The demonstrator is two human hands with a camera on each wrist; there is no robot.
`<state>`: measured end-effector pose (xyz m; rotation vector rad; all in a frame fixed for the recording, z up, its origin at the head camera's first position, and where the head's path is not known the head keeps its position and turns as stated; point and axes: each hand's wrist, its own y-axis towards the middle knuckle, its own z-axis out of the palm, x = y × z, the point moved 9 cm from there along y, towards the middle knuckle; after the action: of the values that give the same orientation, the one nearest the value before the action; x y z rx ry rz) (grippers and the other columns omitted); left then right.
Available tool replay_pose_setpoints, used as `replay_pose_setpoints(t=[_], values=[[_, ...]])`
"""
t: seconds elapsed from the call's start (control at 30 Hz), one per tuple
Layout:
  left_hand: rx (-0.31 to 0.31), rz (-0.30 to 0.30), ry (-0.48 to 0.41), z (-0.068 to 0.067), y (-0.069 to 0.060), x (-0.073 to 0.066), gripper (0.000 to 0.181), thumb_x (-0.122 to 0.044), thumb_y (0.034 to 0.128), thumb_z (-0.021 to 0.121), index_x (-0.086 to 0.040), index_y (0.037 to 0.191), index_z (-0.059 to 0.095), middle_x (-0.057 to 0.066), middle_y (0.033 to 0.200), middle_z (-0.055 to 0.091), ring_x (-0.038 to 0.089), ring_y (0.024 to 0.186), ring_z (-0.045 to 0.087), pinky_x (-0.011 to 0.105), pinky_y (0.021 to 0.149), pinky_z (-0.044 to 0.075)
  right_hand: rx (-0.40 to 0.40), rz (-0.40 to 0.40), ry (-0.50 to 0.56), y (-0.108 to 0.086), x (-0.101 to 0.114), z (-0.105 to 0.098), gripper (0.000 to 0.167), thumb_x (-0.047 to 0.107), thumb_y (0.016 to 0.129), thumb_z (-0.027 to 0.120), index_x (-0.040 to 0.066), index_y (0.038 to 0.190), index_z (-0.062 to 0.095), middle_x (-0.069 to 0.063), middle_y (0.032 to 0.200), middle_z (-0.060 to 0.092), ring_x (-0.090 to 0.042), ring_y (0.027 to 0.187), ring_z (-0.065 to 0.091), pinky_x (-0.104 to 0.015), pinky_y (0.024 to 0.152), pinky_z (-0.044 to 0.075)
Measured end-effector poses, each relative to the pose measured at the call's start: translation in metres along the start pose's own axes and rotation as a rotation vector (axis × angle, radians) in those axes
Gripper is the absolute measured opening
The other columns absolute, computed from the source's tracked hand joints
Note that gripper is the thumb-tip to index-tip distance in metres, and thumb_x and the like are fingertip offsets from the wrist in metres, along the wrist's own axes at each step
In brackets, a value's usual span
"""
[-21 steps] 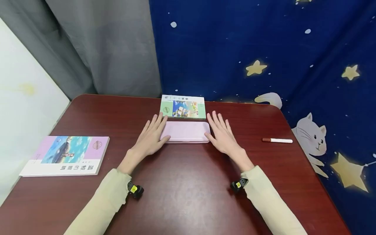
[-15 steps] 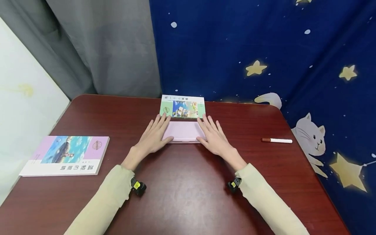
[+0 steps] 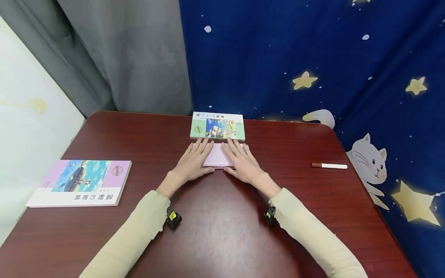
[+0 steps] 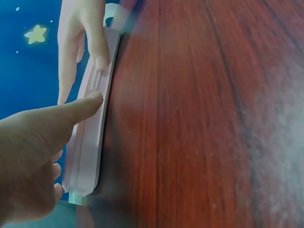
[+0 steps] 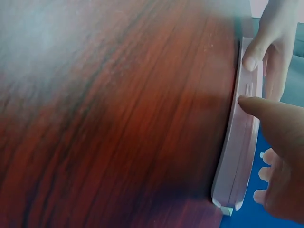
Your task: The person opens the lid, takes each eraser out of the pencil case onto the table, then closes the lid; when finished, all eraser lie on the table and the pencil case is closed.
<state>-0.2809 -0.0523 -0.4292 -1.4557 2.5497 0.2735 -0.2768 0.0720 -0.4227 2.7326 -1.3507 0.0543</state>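
Observation:
A flat pale pink case [image 3: 217,156], which looks like a pencil case, lies closed on the table before the person. My left hand [image 3: 191,162] rests over its left part, fingers straight and pointing away. Over the right part lies my right hand [image 3: 243,163], also with straight fingers. Both thumbs touch the near side of the case, on either side of a small latch [image 4: 95,80] visible in the left wrist view. From the right wrist, the long front side of the pink case [image 5: 233,164] shows, both thumbs near its middle. The hands hide both ends of its top.
Just behind the case lies a green and white book [image 3: 218,126]. A larger purple and white book [image 3: 79,183] is at the left of the brown table [image 3: 222,239]. Far to the right lies a white marker with a brown cap [image 3: 329,166]. Curtains hang behind.
Both hands have slid inward along the case from its two ends, so the thumbs now lie close together at the middle. The case and books have not moved.

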Motion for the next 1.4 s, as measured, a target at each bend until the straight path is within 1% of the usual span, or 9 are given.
replay_pose_setpoints(t=[0.17, 0.3, 0.53, 0.7, 0.8, 1.0, 1.1, 1.23, 1.4], values=[[0.033, -0.017, 0.049, 0.002, 0.006, 0.0, 0.09, -0.046, 0.0876, 0.068, -0.005, 0.154, 0.022, 0.019, 0.158, 0.014, 0.037, 0.144, 0.011, 0.052, 0.115, 0.011, 0.014, -0.013, -0.032, 0.005, 0.008, 0.003, 0.077, 0.032, 0.092, 0.066, 0.002, 0.151, 0.027, -0.021, 0.156, 0.021, -0.036, 0.142, 0.02, -0.05, 0.113, 0.022], [0.049, -0.038, 0.066, 0.002, 0.009, 0.002, 0.089, -0.044, 0.0859, 0.071, -0.005, 0.152, 0.026, 0.021, 0.157, 0.017, 0.039, 0.143, 0.016, 0.053, 0.115, 0.013, -0.038, -0.055, -0.101, 0.009, 0.016, -0.001, 0.072, 0.028, 0.087, 0.072, -0.001, 0.144, 0.04, -0.025, 0.148, 0.035, -0.04, 0.135, 0.034, -0.047, 0.11, 0.031], [0.035, -0.029, 0.087, -0.001, 0.013, 0.002, 0.089, -0.043, 0.0815, 0.076, -0.003, 0.149, 0.033, 0.023, 0.15, 0.032, 0.041, 0.137, 0.028, 0.055, 0.112, 0.022, -0.11, -0.086, -0.199, 0.014, 0.025, -0.01, 0.064, 0.025, 0.076, 0.077, -0.003, 0.13, 0.054, -0.023, 0.132, 0.052, -0.041, 0.119, 0.051, -0.046, 0.093, 0.049], [0.009, -0.007, 0.117, -0.002, 0.015, -0.001, 0.089, -0.042, 0.0792, 0.079, -0.002, 0.147, 0.037, 0.023, 0.145, 0.039, 0.041, 0.133, 0.034, 0.055, 0.11, 0.025, -0.101, -0.109, -0.26, 0.018, 0.031, -0.01, 0.063, 0.023, 0.074, 0.076, -0.008, 0.124, 0.055, -0.024, 0.12, 0.056, -0.038, 0.104, 0.057, -0.041, 0.076, 0.055], [-0.002, 0.004, 0.138, -0.003, 0.016, -0.003, 0.089, -0.042, 0.0784, 0.079, -0.001, 0.146, 0.038, 0.023, 0.142, 0.041, 0.041, 0.13, 0.036, 0.056, 0.109, 0.027, -0.091, -0.125, -0.313, 0.02, 0.034, -0.009, 0.059, 0.022, 0.075, 0.075, -0.009, 0.122, 0.056, -0.024, 0.116, 0.058, -0.037, 0.099, 0.059, -0.039, 0.071, 0.056], [-0.029, 0.024, 0.182, -0.007, 0.014, -0.007, 0.09, -0.042, 0.0757, 0.081, 0.0, 0.144, 0.04, 0.022, 0.138, 0.045, 0.042, 0.126, 0.04, 0.057, 0.105, 0.031, -0.049, -0.186, -0.477, 0.027, 0.045, -0.01, 0.057, 0.023, 0.075, 0.074, -0.011, 0.119, 0.06, -0.029, 0.112, 0.063, -0.038, 0.097, 0.064, -0.037, 0.075, 0.057], [-0.01, 0.012, 0.174, -0.008, 0.014, -0.007, 0.09, -0.041, 0.076, 0.081, -0.001, 0.145, 0.039, 0.022, 0.14, 0.043, 0.042, 0.128, 0.039, 0.057, 0.106, 0.031, -0.012, -0.204, -0.538, 0.029, 0.05, -0.009, 0.061, 0.025, 0.073, 0.078, -0.012, 0.118, 0.059, -0.028, 0.109, 0.064, -0.035, 0.096, 0.065, -0.038, 0.08, 0.056], [0.03, -0.008, 0.176, -0.005, 0.015, -0.007, 0.09, -0.041, 0.077, 0.08, -0.001, 0.146, 0.037, 0.022, 0.142, 0.041, 0.041, 0.13, 0.037, 0.057, 0.107, 0.029, 0.024, -0.204, -0.574, 0.03, 0.054, -0.005, 0.064, 0.026, 0.073, 0.079, -0.014, 0.119, 0.059, -0.029, 0.109, 0.064, -0.035, 0.098, 0.065, -0.039, 0.081, 0.056], [0.037, -0.018, 0.189, -0.006, 0.015, -0.006, 0.092, -0.042, 0.0766, 0.08, -0.002, 0.147, 0.037, 0.022, 0.143, 0.041, 0.041, 0.131, 0.037, 0.057, 0.108, 0.029, 0.04, -0.209, -0.582, 0.03, 0.055, -0.005, 0.063, 0.025, 0.075, 0.078, -0.014, 0.121, 0.058, -0.029, 0.111, 0.064, -0.036, 0.099, 0.065, -0.038, 0.078, 0.057]])
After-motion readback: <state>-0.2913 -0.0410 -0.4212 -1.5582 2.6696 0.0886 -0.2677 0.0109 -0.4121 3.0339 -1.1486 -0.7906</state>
